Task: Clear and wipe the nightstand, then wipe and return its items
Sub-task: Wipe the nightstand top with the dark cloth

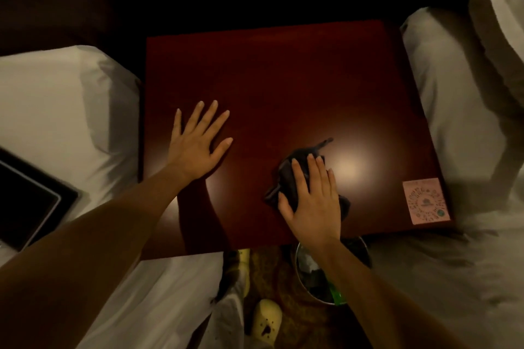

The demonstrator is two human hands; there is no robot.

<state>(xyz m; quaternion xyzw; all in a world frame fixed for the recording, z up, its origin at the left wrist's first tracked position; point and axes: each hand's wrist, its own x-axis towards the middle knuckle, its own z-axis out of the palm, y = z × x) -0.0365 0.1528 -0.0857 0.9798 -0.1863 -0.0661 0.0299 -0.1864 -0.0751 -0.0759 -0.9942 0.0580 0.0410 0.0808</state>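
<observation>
The left hand (pixel 198 147) is lying flat, palm down, on the left part of the counter (pixel 283 79), its fingers (pixel 211 115) spread apart and gripping nothing, the forearm reaching in from the lower left. The right hand (pixel 312 195) is pressing palm down on a dark cloth (pixel 295 176) near the front edge, its fingers laid close together over the cloth with the thumb out at the left side. Cloth ends are sticking out beyond the fingertips and at both sides of the hand. The counter is dark red wood, shining under a light, with a pink sticker (pixel 425 200) lying at its front right corner. White beds (pixel 56 99) are flanking it. A dark tray (pixel 28 198) is resting on the left bed, and a bin (pixel 314 272) is standing on the floor below the front edge
</observation>
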